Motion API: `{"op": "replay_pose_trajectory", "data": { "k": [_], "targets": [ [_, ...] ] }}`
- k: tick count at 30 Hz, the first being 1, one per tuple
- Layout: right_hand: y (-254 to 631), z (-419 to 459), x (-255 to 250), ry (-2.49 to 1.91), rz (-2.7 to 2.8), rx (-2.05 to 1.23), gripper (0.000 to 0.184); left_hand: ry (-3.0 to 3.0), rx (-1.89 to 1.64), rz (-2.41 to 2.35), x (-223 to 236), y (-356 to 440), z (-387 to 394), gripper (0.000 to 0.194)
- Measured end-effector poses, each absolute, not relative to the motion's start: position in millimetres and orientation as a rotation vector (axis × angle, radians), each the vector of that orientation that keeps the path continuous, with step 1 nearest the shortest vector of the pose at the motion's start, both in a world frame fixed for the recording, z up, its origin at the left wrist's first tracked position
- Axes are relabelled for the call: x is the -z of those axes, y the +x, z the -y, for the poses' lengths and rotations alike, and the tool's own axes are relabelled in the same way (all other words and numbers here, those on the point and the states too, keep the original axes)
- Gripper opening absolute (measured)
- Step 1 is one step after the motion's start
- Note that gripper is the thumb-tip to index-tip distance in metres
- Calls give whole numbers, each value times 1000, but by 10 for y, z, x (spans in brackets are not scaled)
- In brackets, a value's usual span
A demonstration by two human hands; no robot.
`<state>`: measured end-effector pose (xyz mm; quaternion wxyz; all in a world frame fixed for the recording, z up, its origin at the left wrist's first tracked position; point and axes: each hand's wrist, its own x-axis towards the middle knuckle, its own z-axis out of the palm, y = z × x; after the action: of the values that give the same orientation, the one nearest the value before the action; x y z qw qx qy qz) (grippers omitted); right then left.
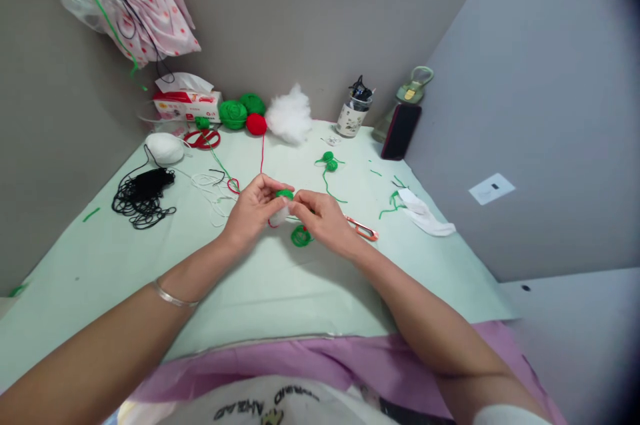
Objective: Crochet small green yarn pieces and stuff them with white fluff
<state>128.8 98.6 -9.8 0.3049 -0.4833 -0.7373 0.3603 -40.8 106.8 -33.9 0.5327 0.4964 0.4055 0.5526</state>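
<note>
My left hand (253,208) is closed around a small crocheted piece (279,215), green on top and white below, with a bit of red at its lower edge. The fingertips of my right hand (323,215) pinch together at the right side of that piece. Whether they also grip a needle or a strand is too small to make out. Just below my right fingers lies a coil of green yarn (301,236). An orange-handled tool (364,229) shows beside my right wrist, partly hidden by it.
Behind my hands are a red yarn ball (257,124), green yarn balls (233,114), white stuffing (290,113) and red scissors (203,139). Black yarn (150,188) lies left. Two little green crocheted balls (331,164), a pen jar (351,117) and a phone (401,131) are at right.
</note>
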Motion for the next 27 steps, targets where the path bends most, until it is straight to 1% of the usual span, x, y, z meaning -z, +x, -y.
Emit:
{"op": "replay_pose_trajectory", "data": {
  "k": [3,5,10,13,17,20,27],
  "targets": [
    [1229,-933,102,-1260,2044,-840,23,1200,-1406,-1039,384,-368,-1090,22],
    [1193,-916,114,-1253,2063,-800,21,1207,-1450,-1076,410,-338,-1087,19],
    [1189,-994,189,-1319,1867,-939,26,1184,-1470,-1063,428,-303,-1029,17],
    [1239,-1079,230,-1287,1721,-1053,32,1182,-1437,-996,405,-315,-1006,20],
    [1320,-1150,192,-1256,1664,-1113,33,1189,-1361,-929,373,-353,-1023,30],
    [1361,-1129,104,-1233,1764,-1083,28,1179,-1335,-919,375,-375,-1052,33],
    [1315,-938,52,-1199,2129,-855,11,1129,-1367,-1023,454,-354,-1095,30]
  ]
}}
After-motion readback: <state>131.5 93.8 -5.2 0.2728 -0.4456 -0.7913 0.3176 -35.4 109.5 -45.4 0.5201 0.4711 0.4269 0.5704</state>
